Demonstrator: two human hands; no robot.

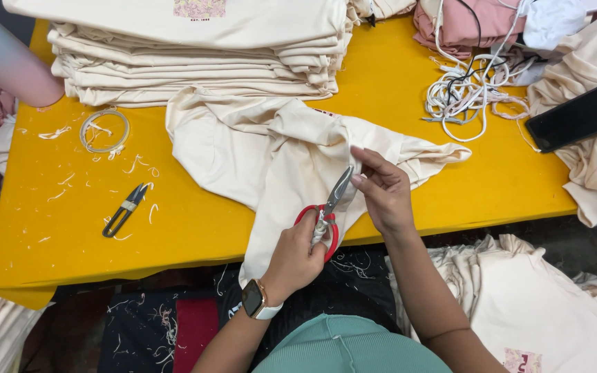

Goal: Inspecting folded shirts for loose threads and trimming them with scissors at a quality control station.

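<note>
1. Head view, the work in hand: by the look of it, trimming at a fold of the cream garment (271, 148), which lies spread over the near edge of the yellow table (395, 83) and hangs down toward the lap.
2. Left hand (297, 257): closed around the red handles of the scissors (329, 211), fingers through the loops, a wristwatch (254, 298) just behind. Grey blades angled up onto the garment's right-hand fold, seemingly almost together; whether any thread sits between them, impossible to tell.
3. Right hand (383, 192): pinched shut on the cloth, thumb and fingertips gripping the fold of the garment right beside the blade tips and holding it taut.
4. Next move, as a judgement: calls for a small, controlled snip close to the cloth, with the pinch kept firm, the fingertips clear of the blades and the fabric itself out of the cut.
5. Beyond the garment, touching its far edge: a tall stack of folded cream garments (195, 62).
6. Left of the garment, apart from it: dark thread snips (124, 209) lying flat, a pale ring (105, 130) farther back, and thread scraps (63, 181) scattered around both.
7. Right of the garment, well apart: a tangle of white cords (475, 93), and beyond it a flat black object (582, 114) resting on more cream cloth.
</note>
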